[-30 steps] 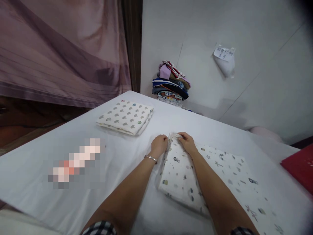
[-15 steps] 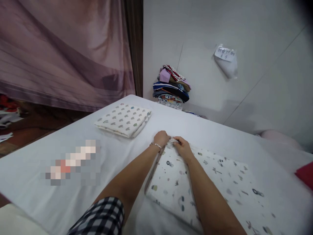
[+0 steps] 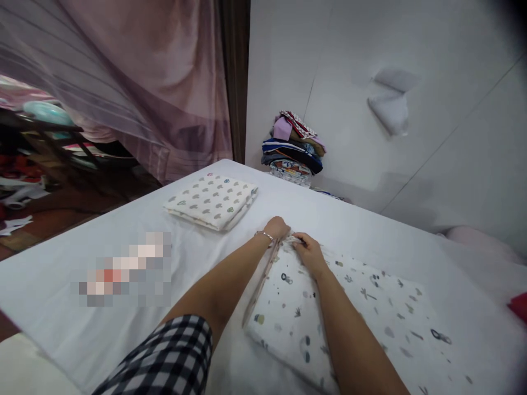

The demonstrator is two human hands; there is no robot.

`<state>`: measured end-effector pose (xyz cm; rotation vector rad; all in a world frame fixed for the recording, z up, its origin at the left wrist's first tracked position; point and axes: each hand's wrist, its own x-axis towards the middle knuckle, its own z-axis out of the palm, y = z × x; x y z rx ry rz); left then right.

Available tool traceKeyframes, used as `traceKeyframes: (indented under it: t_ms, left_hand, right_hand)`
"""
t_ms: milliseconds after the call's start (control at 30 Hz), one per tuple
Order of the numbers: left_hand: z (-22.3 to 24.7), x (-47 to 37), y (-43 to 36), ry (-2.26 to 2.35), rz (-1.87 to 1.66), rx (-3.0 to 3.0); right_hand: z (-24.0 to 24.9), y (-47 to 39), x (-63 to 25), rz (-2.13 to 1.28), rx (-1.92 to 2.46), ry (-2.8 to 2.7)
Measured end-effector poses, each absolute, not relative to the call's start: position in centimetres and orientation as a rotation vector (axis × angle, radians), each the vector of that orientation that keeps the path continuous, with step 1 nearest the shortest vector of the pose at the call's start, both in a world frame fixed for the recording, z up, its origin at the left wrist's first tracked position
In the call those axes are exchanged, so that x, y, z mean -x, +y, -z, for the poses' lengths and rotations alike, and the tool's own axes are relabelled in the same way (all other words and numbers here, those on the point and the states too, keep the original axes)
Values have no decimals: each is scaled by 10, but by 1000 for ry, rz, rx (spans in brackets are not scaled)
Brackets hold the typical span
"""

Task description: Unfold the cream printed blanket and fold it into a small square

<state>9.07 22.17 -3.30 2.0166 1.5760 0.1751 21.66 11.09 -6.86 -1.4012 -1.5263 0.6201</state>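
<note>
A white cloth [image 3: 284, 315] with small grey and green prints lies partly folded on the white sheet. Its left part is doubled over in layers, while a flatter part spreads out to the right. At the far left corner of the fold, my left hand [image 3: 277, 229], with a bracelet at the wrist, is closed on the edge; its fingertips are mostly hidden. Just right of it, my right hand [image 3: 309, 254] pinches the bunched far edge between thumb and fingers. Beyond my left hand rests another folded cloth [image 3: 212, 200] with grey prints, touched by neither hand.
A stack of folded clothes [image 3: 292, 145] stands by the wall at the back. On the left hangs a pinkish curtain [image 3: 193, 99] past the bed's edge. A blurred-out patch [image 3: 127, 266] lies on the white sheet [image 3: 197, 247]. Something red [image 3: 519, 307] shows at the right edge.
Both hands stay at the cloth's far edge, with little visible movement. The curtain has swung aside at the left, showing more behind it, and the paper on the wall has flapped up.
</note>
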Motion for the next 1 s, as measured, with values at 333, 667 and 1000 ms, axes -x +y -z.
traceKeyframes:
  t_ms: [333,667,1000]
  left_hand:
    - [36,-76,228,1545,-216,-2069]
    - [33,-73,220,1489,-206,-2120]
    - [33,-49,201,1373,-226,-2104]
  right_hand:
    - [63,108,-212,-610,1427,-1544]
    - [65,109,-213,-602,1429,-1552]
    - [65,110,-213,-540,1415,-1566]
